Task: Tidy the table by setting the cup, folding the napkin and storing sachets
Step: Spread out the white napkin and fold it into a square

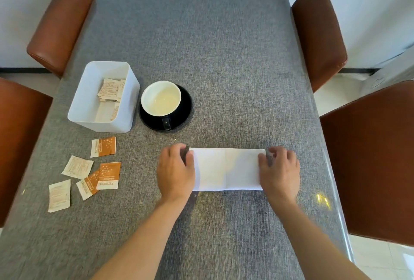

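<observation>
The left hand (pixel 175 173) and right hand (pixel 280 173) press the 2 short ends of a white napkin (pixel 227 168) lying flat between them on the grey table (pixel 201 44). Beyond the left hand a cup (pixel 160 98) sits on a black saucer (pixel 182 114), beside a white box (pixel 89 109) holding sachets. 5 loose sachets (pixel 103 146) lie left of that hand.

Cup (pixel 160 98) on saucer (pixel 183 109); right of box (pixel 89 113)

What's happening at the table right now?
Both hands, left and right, on napkin ends. Cup on saucer. Five sachets loose beside box.
</observation>
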